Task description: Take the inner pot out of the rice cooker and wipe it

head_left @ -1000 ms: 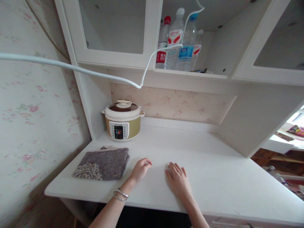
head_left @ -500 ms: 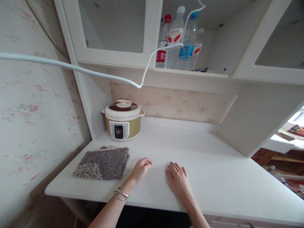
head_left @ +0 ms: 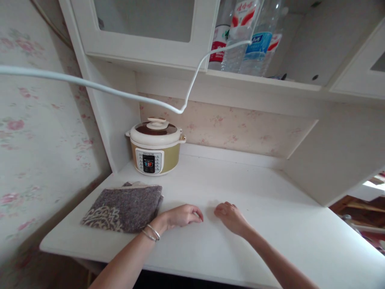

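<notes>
My left hand (head_left: pixel 183 215) rests on the white counter (head_left: pixel 255 188) with its fingers curled in and nothing in them. Two thin bangles (head_left: pixel 152 233) sit on that wrist. It lies just right of a folded grey patterned cloth (head_left: pixel 123 208), almost touching its edge. My right hand (head_left: pixel 231 216) lies a short gap to the right, palm down, fingers loosely stretched toward the left hand, holding nothing. A cream and gold electric cooker (head_left: pixel 155 148) with its lid on stands at the back left corner, beyond both hands.
A white cable (head_left: pixel 120 92) hangs across the view from the left up into the upper cabinet. Several water bottles (head_left: pixel 240 32) stand on the open shelf above. A cabinet door (head_left: pixel 144 28) with a glass pane is at the upper left. Floral wallpaper covers the left wall.
The camera has moved closer and tilted down. Both hands have shifted a little forward and turned toward each other; the right hand's fingers are less flat than before.
</notes>
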Motion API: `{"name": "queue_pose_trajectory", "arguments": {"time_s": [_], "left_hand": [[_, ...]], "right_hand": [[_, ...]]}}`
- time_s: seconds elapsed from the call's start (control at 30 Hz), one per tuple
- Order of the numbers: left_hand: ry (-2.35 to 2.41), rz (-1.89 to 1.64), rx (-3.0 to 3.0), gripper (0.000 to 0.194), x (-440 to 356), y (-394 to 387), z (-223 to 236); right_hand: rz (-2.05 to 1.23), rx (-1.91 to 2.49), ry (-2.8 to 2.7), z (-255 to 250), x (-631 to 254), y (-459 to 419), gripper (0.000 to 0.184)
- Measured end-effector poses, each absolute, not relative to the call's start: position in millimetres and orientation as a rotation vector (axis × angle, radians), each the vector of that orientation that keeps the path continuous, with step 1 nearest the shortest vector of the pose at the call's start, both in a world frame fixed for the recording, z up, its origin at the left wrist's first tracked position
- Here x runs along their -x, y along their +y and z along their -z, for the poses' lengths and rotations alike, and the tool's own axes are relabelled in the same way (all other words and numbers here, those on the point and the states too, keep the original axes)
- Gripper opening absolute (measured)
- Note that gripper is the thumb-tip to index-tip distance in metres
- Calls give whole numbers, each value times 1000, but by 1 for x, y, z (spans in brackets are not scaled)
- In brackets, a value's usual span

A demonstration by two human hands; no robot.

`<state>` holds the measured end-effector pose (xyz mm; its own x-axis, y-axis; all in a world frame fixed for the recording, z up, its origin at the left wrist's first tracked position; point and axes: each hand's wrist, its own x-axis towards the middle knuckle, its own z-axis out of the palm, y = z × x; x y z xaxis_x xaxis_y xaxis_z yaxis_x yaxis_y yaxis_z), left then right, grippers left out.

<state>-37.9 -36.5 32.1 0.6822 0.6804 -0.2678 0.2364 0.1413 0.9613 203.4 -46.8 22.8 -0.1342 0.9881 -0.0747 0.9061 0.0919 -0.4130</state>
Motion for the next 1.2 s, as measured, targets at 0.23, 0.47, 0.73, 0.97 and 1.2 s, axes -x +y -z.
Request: {"name": "queue_pose_trajectory", "arguments": {"time_s": [0.23,0.47,0.73,0.97,1.2], "left_hand": [[816,-403,-1233,24,43,-26,-25],[762,-412,-1036,17,46,-12,-21],[822,-430,-1083,15,41,-7,-24],[848,-507,-1115,16,35,-10,-18],[916,-684,-1161,20,32,-19,-4]], "right_hand": [[-1081,1684,-1872,-78,-150,69,26],[-1268,1413,-1313,-144,-61,176,43],[-1438,1356,-1294,-149,-36,211,51],[-1425,1427,-1275,-157,-29,217,40],[-1230,1529,-1434,-161,-30,199,40]]}}
